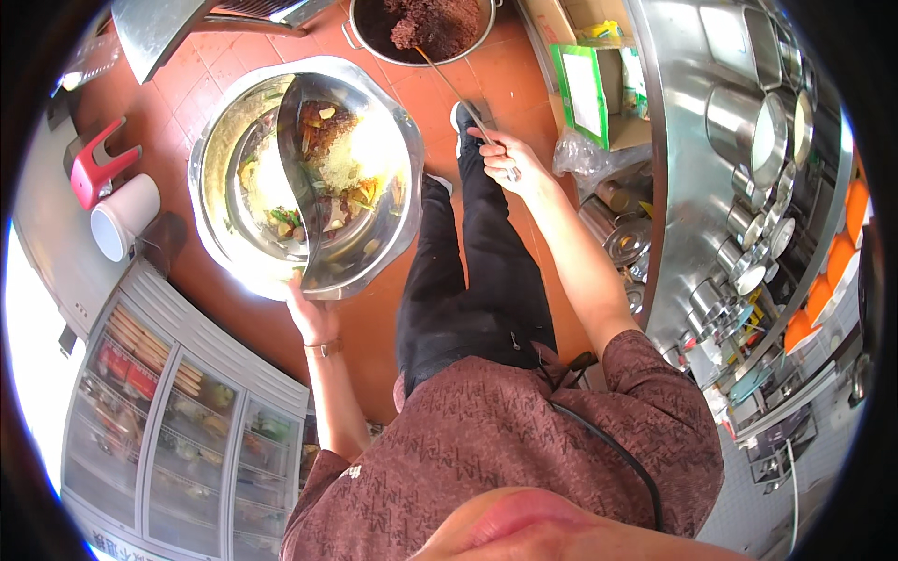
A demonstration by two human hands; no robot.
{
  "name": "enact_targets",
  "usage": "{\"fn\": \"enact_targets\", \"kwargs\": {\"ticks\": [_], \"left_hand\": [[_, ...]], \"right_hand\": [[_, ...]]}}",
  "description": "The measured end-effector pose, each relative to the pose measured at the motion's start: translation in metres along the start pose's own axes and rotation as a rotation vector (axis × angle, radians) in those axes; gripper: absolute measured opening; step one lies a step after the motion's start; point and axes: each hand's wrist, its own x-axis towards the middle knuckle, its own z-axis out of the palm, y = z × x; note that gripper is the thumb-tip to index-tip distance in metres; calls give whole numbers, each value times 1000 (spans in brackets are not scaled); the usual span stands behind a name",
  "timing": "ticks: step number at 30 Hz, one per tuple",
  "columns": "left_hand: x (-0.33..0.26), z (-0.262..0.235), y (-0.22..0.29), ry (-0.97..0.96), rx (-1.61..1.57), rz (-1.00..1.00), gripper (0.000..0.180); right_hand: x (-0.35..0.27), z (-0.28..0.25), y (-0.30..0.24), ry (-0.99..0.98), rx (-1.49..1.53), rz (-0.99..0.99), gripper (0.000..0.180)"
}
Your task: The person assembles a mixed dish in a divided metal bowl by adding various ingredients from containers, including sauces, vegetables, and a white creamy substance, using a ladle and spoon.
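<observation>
The hands were apart, each gripping something.
The left hand [313,323] held the near rim of a broad, silvery metal pot with a curved divider [223,182], above the orange-tiled floor [510,79]; the right hand [510,161] clasped a long, thin-handled utensil [455,93] reaching dark-red, clumpy paste [451,26] in a wide, round metal vessel [369,33].

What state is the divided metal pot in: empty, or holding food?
Holding food: the divided metal pot shows ingredients on both sides of its curved divider.
</observation>
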Motion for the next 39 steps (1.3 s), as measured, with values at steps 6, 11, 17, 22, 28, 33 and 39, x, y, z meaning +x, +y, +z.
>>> {"fn": "enact_targets", "kwargs": {"ticks": [6, 11, 17, 22, 28, 33, 39], "left_hand": [[10, -17, -1, -58, 75, 29, 32], [7, -1, -10, 8, 30, 45, 28], [21, 5, -31, -59, -64, 63, 21], [60, 23, -43, -84, -121, 126, 19], [93, 62, -52, 21, -153, 115, 22], [132, 102, -59, -51, -190, 111, 25], [110, 135, -47, 12, -215, 77, 17]], "right_hand": [[-7, 5, 18, -44, -16, -36, 27], [-26, 26, 13, 85, -262, -81, 27], [-62, 34, 1, 38, -285, -87, 43], [-102, 49, -9, 49, -280, -68, 45], [-192, 93, -12, 128, -482, -64, 44], [-247, 119, 2, 270, -837, -166, 41], [-274, 96, 51, 321, -1249, -327, 43]]}}
